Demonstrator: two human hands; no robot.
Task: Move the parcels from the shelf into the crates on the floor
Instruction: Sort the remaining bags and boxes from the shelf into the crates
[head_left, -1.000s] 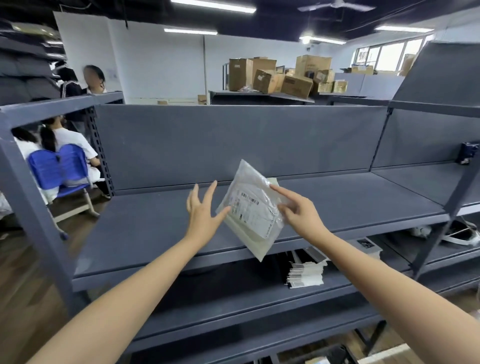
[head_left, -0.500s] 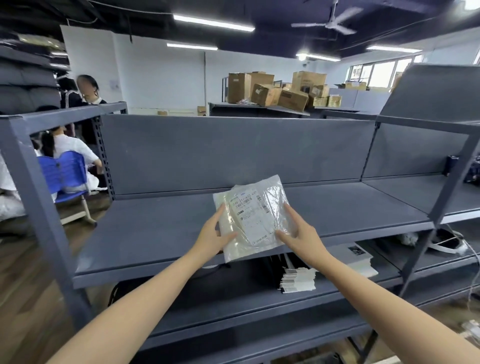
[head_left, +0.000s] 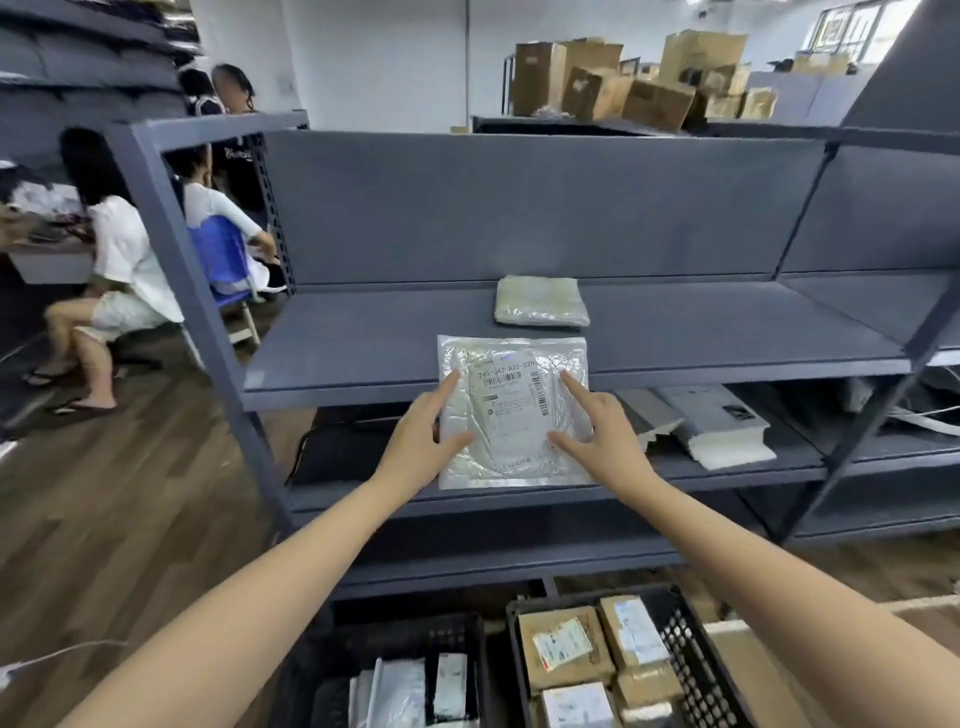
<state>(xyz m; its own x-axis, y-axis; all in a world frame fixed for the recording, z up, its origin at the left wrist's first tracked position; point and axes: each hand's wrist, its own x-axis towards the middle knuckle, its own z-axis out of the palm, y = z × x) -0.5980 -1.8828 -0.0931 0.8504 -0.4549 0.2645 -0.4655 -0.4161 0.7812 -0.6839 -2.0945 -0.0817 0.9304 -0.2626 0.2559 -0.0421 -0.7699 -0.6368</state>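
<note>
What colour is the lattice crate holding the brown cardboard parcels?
Black; the plastic lattice crate shows best in the head view, bottom right.

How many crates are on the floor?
2. The left crate holds bagged parcels; the right crate, close beside it, holds brown parcels. The picture's bottom edge cuts both off, so more may be hidden.

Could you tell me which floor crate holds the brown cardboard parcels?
The right crate; the left crate holds pale plastic bags instead.
</note>
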